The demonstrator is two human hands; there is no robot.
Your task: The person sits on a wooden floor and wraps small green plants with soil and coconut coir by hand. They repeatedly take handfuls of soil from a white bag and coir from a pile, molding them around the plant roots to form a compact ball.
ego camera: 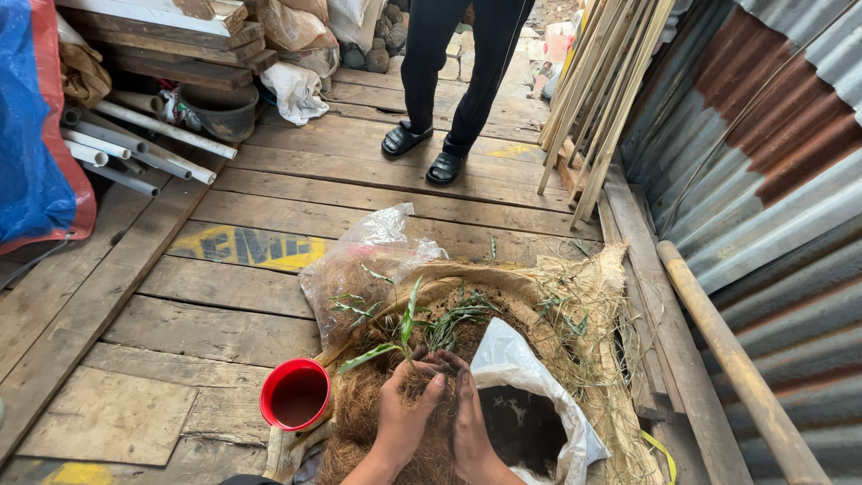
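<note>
A person's two hands press a ball of coconut fibre and dark soil around the base of a young green seedling, held low over a heap of brown coconut husk fibre on a plank floor. The left hand cups the ball from one side in a close grip around it; the right hand presses flat against the other side, fingers curled to the same ball. Judged from the frame, the wrapping looks well begun but not finished — the plant's leaves stand free above the hands, and the ball is not yet bound or set down.

By count: one seedling in hand, with a few more green shoots lying on the burlap sack beyond; one white bag of dark soil just right of the hands; one clear plastic bag of fibre behind; one empty red cup to the left. Another person stands further off — only two dark trouser legs and two black sandals show. White pipes lie stacked at left; their number cannot be told.
</note>
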